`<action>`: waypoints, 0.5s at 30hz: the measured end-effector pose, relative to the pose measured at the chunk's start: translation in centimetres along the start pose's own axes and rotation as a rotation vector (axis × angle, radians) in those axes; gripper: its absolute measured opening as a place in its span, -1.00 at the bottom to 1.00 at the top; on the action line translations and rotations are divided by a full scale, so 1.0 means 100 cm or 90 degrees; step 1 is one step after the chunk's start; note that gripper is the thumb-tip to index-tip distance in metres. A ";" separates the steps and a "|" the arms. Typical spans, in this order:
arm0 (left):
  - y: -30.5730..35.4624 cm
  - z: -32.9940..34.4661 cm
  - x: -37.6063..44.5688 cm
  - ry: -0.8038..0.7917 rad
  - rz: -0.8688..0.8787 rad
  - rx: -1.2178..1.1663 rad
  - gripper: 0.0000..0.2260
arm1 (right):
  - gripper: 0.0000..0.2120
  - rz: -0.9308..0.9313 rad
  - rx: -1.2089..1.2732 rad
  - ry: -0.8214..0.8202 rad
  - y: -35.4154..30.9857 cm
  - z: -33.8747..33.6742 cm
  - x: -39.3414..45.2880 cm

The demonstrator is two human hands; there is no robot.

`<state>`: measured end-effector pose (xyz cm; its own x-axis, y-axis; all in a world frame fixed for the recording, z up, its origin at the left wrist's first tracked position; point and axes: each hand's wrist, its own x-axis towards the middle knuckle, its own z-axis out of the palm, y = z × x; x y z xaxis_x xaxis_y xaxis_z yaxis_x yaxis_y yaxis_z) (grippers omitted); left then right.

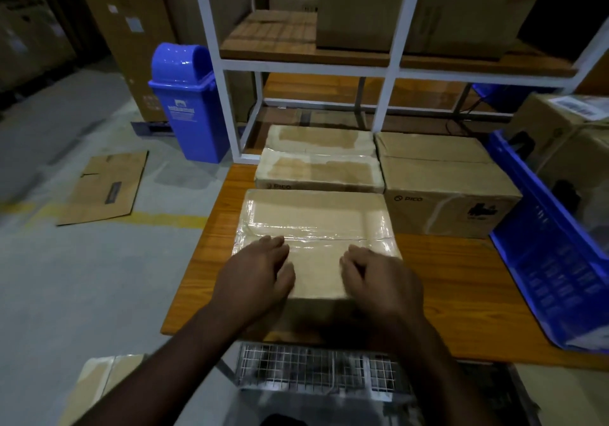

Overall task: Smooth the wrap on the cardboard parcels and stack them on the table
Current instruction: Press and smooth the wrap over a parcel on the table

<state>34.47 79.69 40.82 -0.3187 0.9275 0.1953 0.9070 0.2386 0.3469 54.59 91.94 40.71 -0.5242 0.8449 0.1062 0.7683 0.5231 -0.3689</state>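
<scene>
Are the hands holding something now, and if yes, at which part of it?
Nothing is held. The left hand and the right hand lie on top of the wrapped parcel, near its front edge, with no grip showing.

- The near end of the plastic-wrapped cardboard parcel at the wooden table's front edge lies under the left hand and right hand; both hands are motion-blurred, so finger contact cannot be told.
- The blue plastic crate on the table's right side is cut off by the picture's right edge.
- The wire-mesh metal basket below the table's front edge is partly hidden by the forearms.
- Printing on the blue plastic swing-lid bin is too small to read.
- The pale wrapped box at the bottom left is cut off.
</scene>
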 end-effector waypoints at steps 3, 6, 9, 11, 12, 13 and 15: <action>-0.003 0.002 0.031 -0.036 -0.017 0.005 -0.46 | -0.44 -0.020 -0.038 -0.030 -0.004 0.001 0.034; -0.010 0.016 0.052 -0.105 -0.009 0.067 -0.36 | -0.31 -0.031 -0.085 -0.103 -0.010 0.018 0.059; -0.018 0.016 0.060 -0.053 -0.015 0.028 -0.47 | -0.37 -0.019 -0.088 -0.034 -0.015 0.024 0.071; -0.021 0.015 0.066 -0.020 0.011 0.053 -0.53 | -0.46 -0.020 -0.085 0.008 -0.020 0.022 0.080; -0.022 0.017 0.068 -0.025 0.020 0.058 -0.52 | -0.47 -0.038 -0.078 -0.006 -0.023 0.023 0.085; -0.023 0.020 0.069 -0.042 0.023 0.058 -0.49 | -0.45 -0.071 -0.081 -0.032 -0.028 0.027 0.089; -0.028 0.029 0.072 -0.078 0.029 0.064 -0.46 | -0.45 -0.158 -0.098 -0.074 -0.038 0.038 0.091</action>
<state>30.46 86.49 38.61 -0.2460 0.9648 0.0931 0.9447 0.2172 0.2458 45.46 97.23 39.57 -0.7348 0.6751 0.0657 0.6531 0.7303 -0.2005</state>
